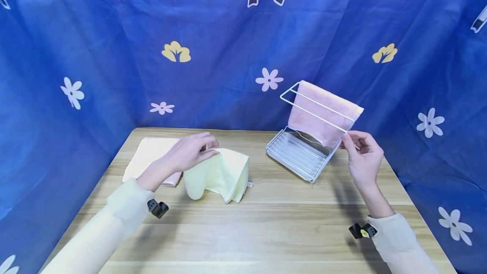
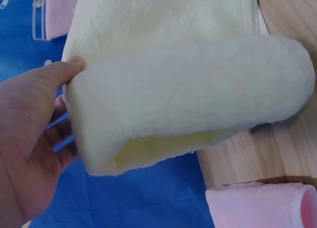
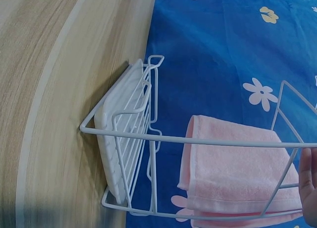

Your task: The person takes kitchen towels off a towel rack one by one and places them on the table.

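My left hand (image 1: 186,153) pinches the upper edge of a pale yellow towel (image 1: 224,172), thumb on the near side. In the left wrist view the yellow towel (image 2: 188,87) droops in a thick fold from the thumb, its lower part near the wooden table. At the right, my right hand (image 1: 363,155) grips the upper right corner of a white wire rack (image 1: 294,155). A pink towel (image 1: 316,132) hangs over the rack's upper bars. The right wrist view shows the rack's slatted white tray (image 3: 114,139) low down and only part of my fingers.
Another folded pink towel (image 1: 146,155) lies on the table (image 1: 258,236), left of the yellow one and partly behind my left forearm. Blue patterned cloth (image 1: 228,92) surrounds the table at the back and sides.
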Demonstrator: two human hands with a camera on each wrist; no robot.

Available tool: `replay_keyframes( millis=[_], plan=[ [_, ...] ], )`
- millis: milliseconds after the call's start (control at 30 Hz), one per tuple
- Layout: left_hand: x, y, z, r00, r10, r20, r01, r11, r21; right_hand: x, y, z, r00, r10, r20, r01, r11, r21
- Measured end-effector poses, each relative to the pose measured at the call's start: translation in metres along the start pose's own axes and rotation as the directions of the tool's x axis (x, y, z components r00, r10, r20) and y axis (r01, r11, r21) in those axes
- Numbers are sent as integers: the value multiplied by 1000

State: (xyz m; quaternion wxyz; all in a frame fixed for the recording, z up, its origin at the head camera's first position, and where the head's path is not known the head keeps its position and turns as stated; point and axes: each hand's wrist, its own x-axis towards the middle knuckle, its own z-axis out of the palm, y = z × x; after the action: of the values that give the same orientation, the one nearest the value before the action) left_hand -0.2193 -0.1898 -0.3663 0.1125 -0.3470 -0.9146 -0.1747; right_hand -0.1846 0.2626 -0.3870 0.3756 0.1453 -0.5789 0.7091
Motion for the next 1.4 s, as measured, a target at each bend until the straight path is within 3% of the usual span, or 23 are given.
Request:
replay_keyframes(
  millis=[800, 1067, 1400],
  plan=[
    [25, -43, 28, 994, -95, 45, 95, 995, 7, 0, -2, 1, 1000, -5, 10, 5, 1000, 2],
    [31, -44, 43, 993, -93, 78, 92, 996, 14, 1, -1, 1, 1000, 1, 16, -1, 1000, 8],
    [41, -30, 53, 995, -67, 71, 69, 997, -17, 1, 1, 0, 1000, -3, 18, 3, 1000, -1]
  ],
)
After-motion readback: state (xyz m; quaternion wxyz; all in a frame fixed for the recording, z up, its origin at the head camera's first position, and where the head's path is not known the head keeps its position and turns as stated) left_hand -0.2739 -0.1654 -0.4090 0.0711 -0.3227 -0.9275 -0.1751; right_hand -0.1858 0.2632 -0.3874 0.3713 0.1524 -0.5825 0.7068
